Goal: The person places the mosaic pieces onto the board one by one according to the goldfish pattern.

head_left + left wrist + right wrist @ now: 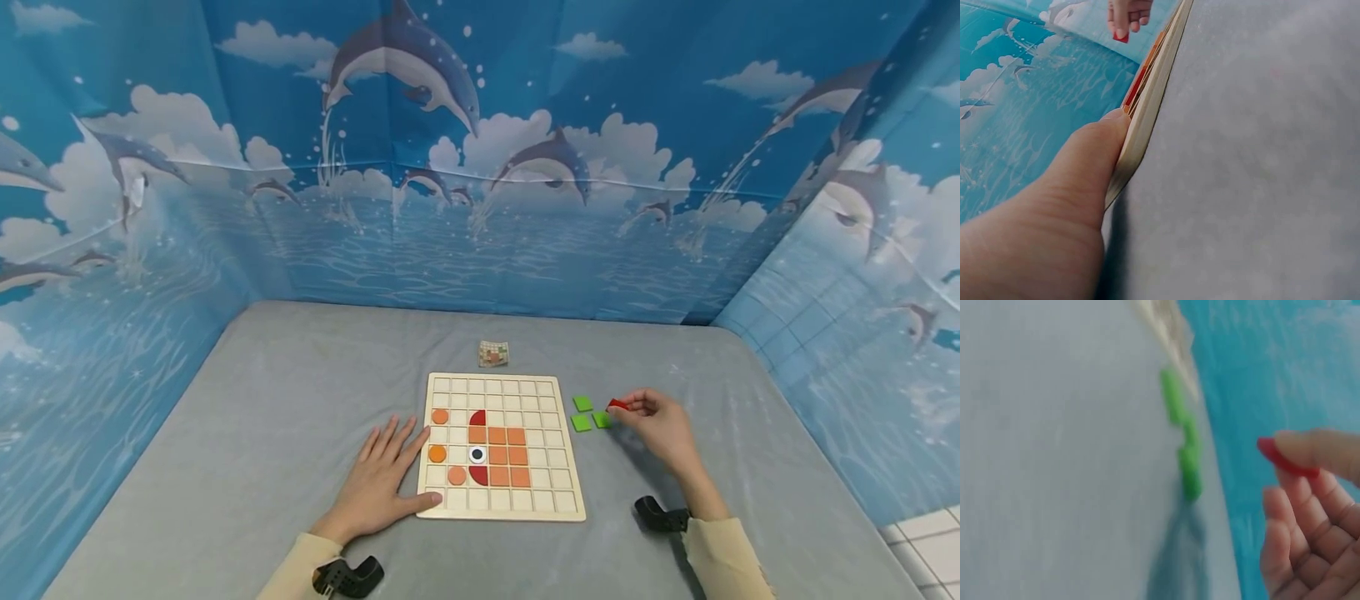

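A wooden grid board (555, 483) lies on the grey table, with orange squares (497, 456), orange discs (437, 453), dark red quarter-round tiles (477, 476) and a black-and-white eye disc (477, 455) in its cells. My left hand (378, 487) rests with spread fingers along the board's left edge; in the left wrist view the thumb (1085, 150) presses on its rim. To the right of the board, my right hand (663, 425) pinches a small red tile (1286, 461) between thumb and fingers. It is held just above several green square tiles (581, 422).
A small patterned card (493, 353) lies beyond the board's far edge. The grey table (300, 375) is bounded by blue dolphin-print curtains (450, 250) at the back and both sides. A black wrist strap (348, 577) sits on each forearm.
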Action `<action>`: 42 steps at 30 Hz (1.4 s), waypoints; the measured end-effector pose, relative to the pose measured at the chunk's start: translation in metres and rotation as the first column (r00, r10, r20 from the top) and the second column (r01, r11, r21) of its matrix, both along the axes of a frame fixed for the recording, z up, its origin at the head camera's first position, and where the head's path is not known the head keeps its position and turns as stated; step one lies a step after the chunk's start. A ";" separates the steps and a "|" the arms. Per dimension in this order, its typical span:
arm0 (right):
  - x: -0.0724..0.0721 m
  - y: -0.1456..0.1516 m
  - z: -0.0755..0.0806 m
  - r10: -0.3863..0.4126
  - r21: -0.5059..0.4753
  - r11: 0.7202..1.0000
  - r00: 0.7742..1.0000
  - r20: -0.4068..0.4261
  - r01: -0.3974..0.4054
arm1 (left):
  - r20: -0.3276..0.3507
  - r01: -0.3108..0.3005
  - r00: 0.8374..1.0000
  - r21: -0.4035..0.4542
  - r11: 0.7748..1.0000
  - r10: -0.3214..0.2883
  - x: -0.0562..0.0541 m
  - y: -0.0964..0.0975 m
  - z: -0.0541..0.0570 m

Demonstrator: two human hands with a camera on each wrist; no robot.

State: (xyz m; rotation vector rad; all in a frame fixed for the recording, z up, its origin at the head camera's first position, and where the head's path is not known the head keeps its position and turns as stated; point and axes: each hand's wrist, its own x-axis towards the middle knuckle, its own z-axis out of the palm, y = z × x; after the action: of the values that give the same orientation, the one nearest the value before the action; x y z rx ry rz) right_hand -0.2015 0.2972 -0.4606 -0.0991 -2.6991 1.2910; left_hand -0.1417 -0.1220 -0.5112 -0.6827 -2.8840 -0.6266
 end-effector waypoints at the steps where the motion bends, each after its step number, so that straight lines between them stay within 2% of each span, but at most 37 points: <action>1: 0.001 -0.003 0.002 0.015 -0.026 1.000 1.000 0.012 -0.015 | 0.003 0.000 1.000 0.000 1.000 0.000 0.000 0.000 0.000; 5: 0.005 -0.018 0.008 0.120 -0.159 0.982 0.990 0.076 -0.107 | 0.015 0.001 1.000 -0.005 1.000 -0.001 0.000 -0.001 0.002; 9: 0.010 -0.034 0.009 0.245 -0.307 0.930 0.963 0.116 -0.200 | 0.022 -0.002 1.000 -0.017 1.000 0.002 0.000 0.000 0.002; 12: 0.014 -0.043 0.009 0.325 -0.368 0.892 0.938 0.116 -0.264 | 0.029 -0.005 1.000 -0.021 1.000 0.005 -0.001 0.000 0.001; 17: 0.021 -0.054 0.009 0.420 -0.366 0.861 0.899 0.122 -0.352 | 0.052 -0.015 0.999 -0.017 1.000 0.016 -0.002 0.001 -0.001; 20: 0.024 -0.060 0.006 0.472 -0.392 0.834 0.870 0.142 -0.389 | 0.041 -0.017 0.999 -0.010 1.000 0.017 -0.002 0.001 -0.001; 23: 0.027 -0.066 0.002 0.511 -0.392 0.820 0.843 0.171 -0.417 | 0.029 -0.013 1.000 -0.004 1.000 0.013 -0.002 0.001 -0.001; 29: 0.032 -0.071 -0.003 0.545 -0.335 0.821 0.809 0.218 -0.463 | 0.040 -0.002 0.999 -0.020 1.000 0.002 -0.001 -0.001 0.000; 33: 0.032 -0.071 -0.004 0.582 -0.302 0.804 0.782 0.223 -0.512 | 0.053 -0.002 0.999 -0.032 0.999 0.003 -0.001 -0.001 0.001; 36: 0.032 -0.071 -0.005 0.592 -0.266 0.801 0.774 0.224 -0.536 | 0.059 -0.003 0.998 -0.027 1.000 0.004 -0.001 0.000 0.001; 42: 0.033 -0.073 -0.006 0.592 -0.230 0.804 0.777 0.214 -0.549 | 0.042 -0.004 0.999 -0.019 1.000 0.005 -0.001 -0.001 0.001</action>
State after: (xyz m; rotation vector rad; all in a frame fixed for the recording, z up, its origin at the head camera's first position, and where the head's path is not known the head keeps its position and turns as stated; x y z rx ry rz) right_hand -0.1686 0.2242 -0.4668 0.6322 -2.9816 1.7633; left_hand -0.1425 -0.1230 -0.5105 -0.6737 -2.9331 -0.6220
